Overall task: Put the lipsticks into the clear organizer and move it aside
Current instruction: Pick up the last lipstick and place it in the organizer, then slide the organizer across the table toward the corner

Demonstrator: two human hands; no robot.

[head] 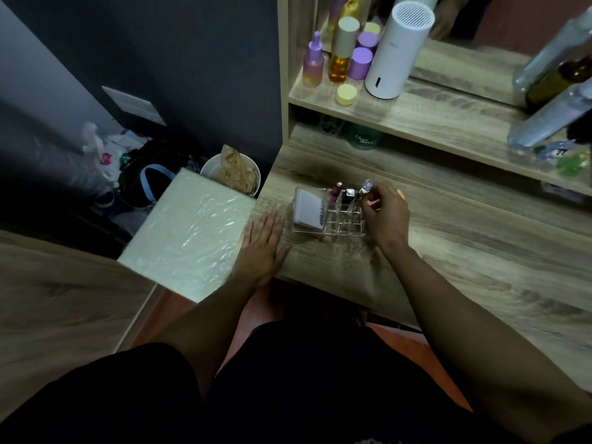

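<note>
The clear organizer [330, 216] stands on the counter [464, 251], just left of the right hand [386, 216] and right of the left hand [262, 245]. 3 upright items occupy its far row: a pink lipstick [336, 191], a dark lipstick with a silver collar [348, 196], and a clear-capped tube [365, 189] at the right end. A white packet [310, 209] fills the larger left compartment.

Right-hand fingers [373, 200] are closed around the clear-capped tube, low on its body; whether it is fully seated in its cell cannot be told. The left-hand fingers lie flat and slightly spread on the counter edge, holding nothing and clear of the organizer.

Handling assessment: the organizer appears to be rigid thin plastic, light, smooth-walled and likely to slide readily on the wood. The contents are tall and narrow and stand loose, so tilting risks tipping them out. Recommended hold is on the 2 opposite side walls near the base, kept level. The lipsticks are small, hard and slick; pinch each at mid-body rather than by the cap.
</note>
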